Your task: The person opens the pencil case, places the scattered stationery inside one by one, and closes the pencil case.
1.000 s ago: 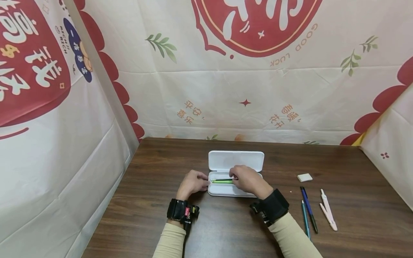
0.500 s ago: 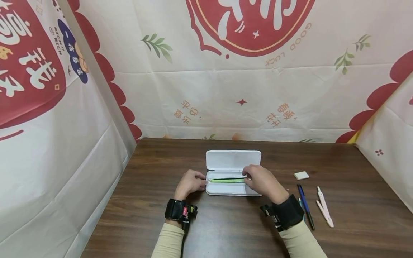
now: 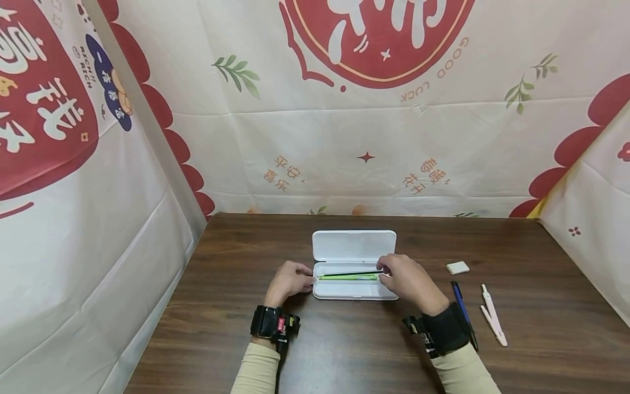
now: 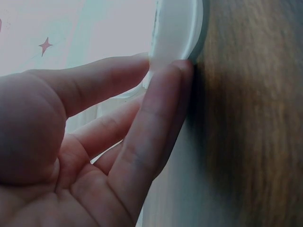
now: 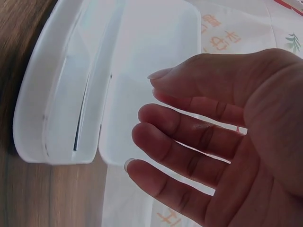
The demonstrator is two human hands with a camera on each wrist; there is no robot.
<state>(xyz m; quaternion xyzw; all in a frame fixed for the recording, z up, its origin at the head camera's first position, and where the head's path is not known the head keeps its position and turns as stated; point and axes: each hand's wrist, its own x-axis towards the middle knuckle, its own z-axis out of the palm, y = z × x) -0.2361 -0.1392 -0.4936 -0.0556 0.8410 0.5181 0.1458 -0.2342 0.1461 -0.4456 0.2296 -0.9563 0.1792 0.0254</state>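
A white pencil case point(image 3: 354, 294) lies open on the table, its lid point(image 3: 354, 245) tilted up at the back. Inside lie a green pencil point(image 3: 346, 277) and a dark, thin one point(image 3: 351, 273). My left hand point(image 3: 289, 282) pinches the case's left end between thumb and fingers; the left wrist view shows the fingertips point(image 4: 182, 71) on its rounded white end. Over the right end hangs my right hand point(image 3: 410, 279), near the pencils' ends. In the right wrist view its loosely bent fingers point(image 5: 189, 142) hold nothing beside the case point(image 5: 33, 113).
To the right on the brown table point(image 3: 344, 350) lie a white eraser point(image 3: 458, 267), a blue pen point(image 3: 462, 306) partly behind the right wrist strap, and white compasses point(image 3: 494, 317). Patterned cloth point(image 3: 315, 131) hangs behind the table and at both sides.
My right hand has moved right along the case, uncovering more of the two pencils; its forearm now covers the teal pen. My left hand stays at the left end. The head view has shifted slightly.
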